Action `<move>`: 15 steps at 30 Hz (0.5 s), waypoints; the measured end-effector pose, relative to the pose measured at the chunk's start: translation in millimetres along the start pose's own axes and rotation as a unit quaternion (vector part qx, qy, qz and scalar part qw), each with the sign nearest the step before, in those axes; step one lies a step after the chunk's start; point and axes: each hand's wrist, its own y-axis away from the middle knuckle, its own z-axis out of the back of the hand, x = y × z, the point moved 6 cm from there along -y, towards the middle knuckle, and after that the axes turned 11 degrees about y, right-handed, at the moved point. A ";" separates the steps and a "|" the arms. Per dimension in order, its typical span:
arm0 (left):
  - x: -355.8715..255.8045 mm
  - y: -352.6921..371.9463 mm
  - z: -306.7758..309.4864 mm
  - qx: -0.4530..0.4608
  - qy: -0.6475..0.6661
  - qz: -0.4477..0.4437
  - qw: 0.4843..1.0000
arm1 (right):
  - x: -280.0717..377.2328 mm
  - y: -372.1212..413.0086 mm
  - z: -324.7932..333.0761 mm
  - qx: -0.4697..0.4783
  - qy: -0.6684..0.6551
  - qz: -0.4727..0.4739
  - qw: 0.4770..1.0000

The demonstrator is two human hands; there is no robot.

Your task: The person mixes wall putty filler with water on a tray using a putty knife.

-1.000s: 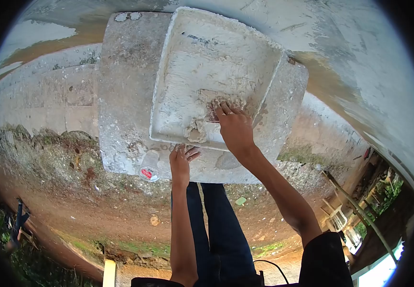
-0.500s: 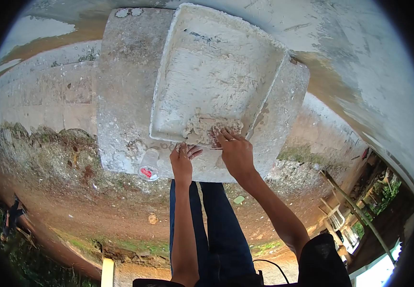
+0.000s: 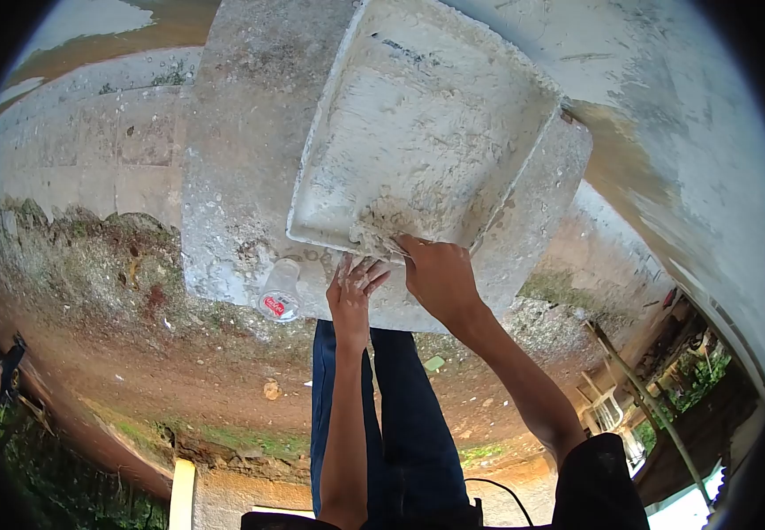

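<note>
A shallow rectangular tray (image 3: 316, 168), coated in whitish dried residue, lies on a worn slab. Wet greyish paste (image 3: 387, 215) is gathered along its near wall. My right hand (image 3: 442, 278) is at that near wall, back of the hand up, with its fingers curled down into the paste. Whatever those fingers hold is hidden beneath the hand. Just outside the near rim, to the left, my left hand (image 3: 353, 287) is open with its fingers apart, holding nothing. Pale paste smears its fingers. A clear plastic cup (image 3: 280, 289) with a red label lies left of it.
The stained slab (image 3: 232, 159) extends around the tray and ends just before my legs (image 3: 400, 389). A painted wall (image 3: 665, 115) rises at the upper right. Mossy, dirty ground (image 3: 223, 389) lies below, with a pole (image 3: 656, 406) and a pale chair (image 3: 607, 411) at right.
My right hand has gone from stretched fingers on the paste to curled fingers. My left hand has turned and spread its fingers. The paste lump looks smaller, and the view has shifted slightly.
</note>
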 end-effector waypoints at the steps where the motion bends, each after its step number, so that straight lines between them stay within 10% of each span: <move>1: -0.1 -0.3 -0.2 0.005 -0.028 -0.019 0.999 | 1.4 1.7 -7.1 0.006 0.030 -0.015 0.999; 15: -17.3 -28.1 -29.1 -0.137 -0.314 -0.025 0.939 | -48.0 -28.4 19.5 0.011 -0.035 -0.068 0.997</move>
